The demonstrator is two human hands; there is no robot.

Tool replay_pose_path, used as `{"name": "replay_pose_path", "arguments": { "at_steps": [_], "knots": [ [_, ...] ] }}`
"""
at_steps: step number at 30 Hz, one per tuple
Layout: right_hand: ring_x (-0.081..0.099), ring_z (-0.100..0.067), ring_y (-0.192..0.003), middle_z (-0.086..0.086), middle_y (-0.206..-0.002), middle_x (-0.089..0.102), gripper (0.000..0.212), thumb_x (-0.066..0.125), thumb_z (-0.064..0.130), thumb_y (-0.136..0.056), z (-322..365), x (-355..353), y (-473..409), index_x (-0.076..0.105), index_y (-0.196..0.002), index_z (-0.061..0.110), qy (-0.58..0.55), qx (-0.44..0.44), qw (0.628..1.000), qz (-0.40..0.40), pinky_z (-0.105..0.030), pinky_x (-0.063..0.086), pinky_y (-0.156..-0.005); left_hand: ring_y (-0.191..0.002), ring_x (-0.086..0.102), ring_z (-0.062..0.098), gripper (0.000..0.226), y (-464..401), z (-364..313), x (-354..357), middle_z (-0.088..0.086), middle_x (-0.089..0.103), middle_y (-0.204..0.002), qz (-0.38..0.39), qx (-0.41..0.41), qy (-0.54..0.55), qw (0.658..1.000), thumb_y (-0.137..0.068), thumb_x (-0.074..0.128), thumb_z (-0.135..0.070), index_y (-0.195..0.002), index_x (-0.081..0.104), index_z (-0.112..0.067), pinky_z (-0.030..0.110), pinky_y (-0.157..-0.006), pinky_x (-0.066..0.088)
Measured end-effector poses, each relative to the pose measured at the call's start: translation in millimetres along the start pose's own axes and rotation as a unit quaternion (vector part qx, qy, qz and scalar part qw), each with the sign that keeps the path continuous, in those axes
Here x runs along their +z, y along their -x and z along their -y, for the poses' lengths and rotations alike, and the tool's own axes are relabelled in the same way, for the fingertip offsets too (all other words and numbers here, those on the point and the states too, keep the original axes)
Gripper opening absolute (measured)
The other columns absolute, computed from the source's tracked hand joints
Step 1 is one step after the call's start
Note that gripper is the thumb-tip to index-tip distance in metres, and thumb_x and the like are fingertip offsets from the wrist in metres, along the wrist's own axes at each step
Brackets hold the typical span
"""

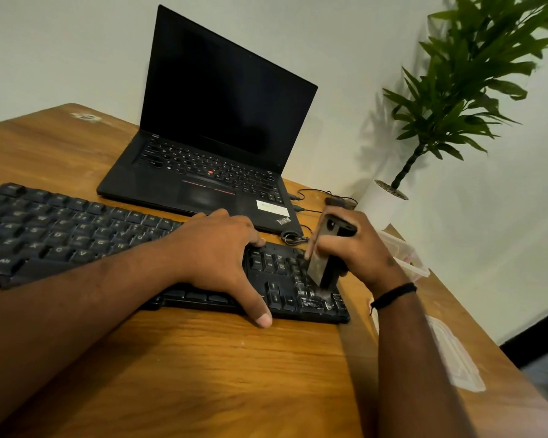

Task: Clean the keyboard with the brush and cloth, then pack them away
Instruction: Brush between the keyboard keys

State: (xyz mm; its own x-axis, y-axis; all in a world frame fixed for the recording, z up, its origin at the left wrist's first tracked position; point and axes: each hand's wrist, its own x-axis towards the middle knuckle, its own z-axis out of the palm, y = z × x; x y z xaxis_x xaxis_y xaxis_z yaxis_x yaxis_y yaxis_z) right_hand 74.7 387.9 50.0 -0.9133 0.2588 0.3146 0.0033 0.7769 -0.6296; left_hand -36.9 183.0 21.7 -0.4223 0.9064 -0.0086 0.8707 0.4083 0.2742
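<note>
right hand (358, 248) grips brush (325, 257) at keyboard (76, 229) right edge; left hand (215, 251) flat.

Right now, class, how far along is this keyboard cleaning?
Nothing looks finished. In hand: the right hand grips the brush, bristles down on the number pad of the keyboard, while the left hand steadies it. Left to do: wiping with the cloth, not clearly visible, and packing away, perhaps into the clear container.
</note>
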Motion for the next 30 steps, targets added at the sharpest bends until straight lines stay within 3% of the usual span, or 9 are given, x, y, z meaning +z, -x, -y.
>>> {"name": "replay_pose_path", "arguments": {
  "at_steps": [2, 5, 8, 10, 13, 18, 22, 26, 30],
  "knots": [
    [0.057, -0.049, -0.078, -0.030, -0.082, 0.058, 0.042, 0.064, 0.032, -0.060, -1, 2, -1, 0.054, -0.083, -0.002, -0.008, 0.008, 1.000, -0.019, -0.036, 0.042, -0.053, -0.129, 0.037, 0.012, 0.131, 0, 0, 0, -0.019, 0.038, -0.148, -0.001, 0.001, -0.001, 1.000, -0.039, 0.065, -0.096, -0.151, 0.038, -0.033, 0.039, -0.109, 0.035],
    [0.056, -0.043, -0.078, -0.022, -0.084, 0.059, 0.040, 0.066, 0.031, -0.062, -6, 6, -7, 0.057, -0.088, 0.002, 0.039, 0.013, 0.992, -0.122, -0.042, 0.047, -0.052, -0.130, 0.036, 0.012, 0.131, -1, 0, -1, -0.018, 0.038, -0.149, 0.000, -0.004, 0.004, 1.000, -0.039, 0.066, -0.095, -0.151, 0.038, -0.033, 0.040, -0.109, 0.034],
    [0.055, -0.038, -0.071, -0.027, -0.085, 0.062, 0.047, 0.064, 0.035, -0.059, -3, 0, -2, 0.055, -0.089, 0.000, -0.009, 0.010, 1.000, -0.002, -0.024, 0.040, -0.048, -0.130, 0.036, 0.012, 0.132, -1, 0, 0, -0.018, 0.038, -0.148, -0.003, -0.003, 0.004, 1.000, -0.038, 0.066, -0.096, -0.151, 0.039, -0.032, 0.040, -0.109, 0.035],
    [0.055, -0.028, -0.069, -0.027, -0.085, 0.063, 0.042, 0.064, 0.032, -0.060, 0, 0, 0, 0.055, -0.087, 0.001, -0.019, 0.022, 1.000, 0.008, -0.017, 0.039, -0.048, -0.129, 0.037, 0.012, 0.132, -1, 0, 1, -0.018, 0.039, -0.148, -0.006, 0.000, 0.003, 1.000, -0.038, 0.065, -0.096, -0.150, 0.039, -0.033, 0.040, -0.109, 0.035],
    [0.052, -0.022, -0.073, -0.018, -0.088, 0.060, 0.038, 0.064, 0.031, -0.062, -5, 3, -5, 0.058, -0.089, 0.006, 0.053, 0.039, 0.990, -0.128, -0.035, 0.047, -0.058, -0.130, 0.036, 0.012, 0.132, -2, 0, 1, -0.018, 0.038, -0.149, -0.004, -0.002, 0.008, 1.000, -0.038, 0.066, -0.095, -0.151, 0.038, -0.033, 0.040, -0.109, 0.034],
    [0.059, -0.013, -0.059, -0.024, -0.080, 0.067, 0.037, 0.062, 0.018, -0.064, 0, -9, 6, 0.053, -0.089, -0.008, -0.032, 0.043, 0.998, 0.022, -0.013, 0.039, -0.044, -0.128, 0.038, 0.012, 0.134, -2, 1, 2, -0.019, 0.040, -0.147, -0.009, 0.003, 0.002, 1.000, -0.036, 0.063, -0.098, -0.150, 0.040, -0.032, 0.040, -0.107, 0.036],
    [0.056, -0.034, -0.070, -0.023, -0.086, 0.060, 0.041, 0.065, 0.034, -0.060, -15, -8, -1, 0.058, -0.089, 0.006, 0.013, 0.038, 0.993, -0.112, -0.029, 0.042, -0.052, -0.129, 0.037, 0.012, 0.137, -3, 3, 2, -0.019, 0.039, -0.148, -0.005, 0.001, 0.006, 1.000, -0.032, 0.058, -0.100, -0.150, 0.039, -0.033, 0.040, -0.107, 0.036],
    [0.063, -0.016, -0.064, -0.029, -0.084, 0.065, 0.031, 0.061, 0.018, -0.068, -10, -18, 9, 0.055, -0.089, -0.004, -0.052, 0.046, 0.997, 0.031, -0.019, 0.038, -0.041, -0.127, 0.038, 0.012, 0.135, -2, 2, 3, -0.020, 0.039, -0.147, -0.011, 0.000, 0.005, 1.000, -0.034, 0.061, -0.100, -0.150, 0.039, -0.033, 0.040, -0.107, 0.036],
    [0.061, -0.033, -0.079, -0.023, -0.093, 0.066, 0.048, 0.068, 0.038, -0.056, -21, -18, 3, 0.061, -0.092, 0.008, -0.014, 0.052, 0.996, -0.071, -0.022, 0.042, -0.042, -0.126, 0.037, 0.011, 0.139, -3, 2, 2, -0.020, 0.040, -0.147, -0.008, -0.003, 0.009, 1.000, -0.030, 0.055, -0.101, -0.150, 0.040, -0.033, 0.040, -0.106, 0.037]
  ]
}}
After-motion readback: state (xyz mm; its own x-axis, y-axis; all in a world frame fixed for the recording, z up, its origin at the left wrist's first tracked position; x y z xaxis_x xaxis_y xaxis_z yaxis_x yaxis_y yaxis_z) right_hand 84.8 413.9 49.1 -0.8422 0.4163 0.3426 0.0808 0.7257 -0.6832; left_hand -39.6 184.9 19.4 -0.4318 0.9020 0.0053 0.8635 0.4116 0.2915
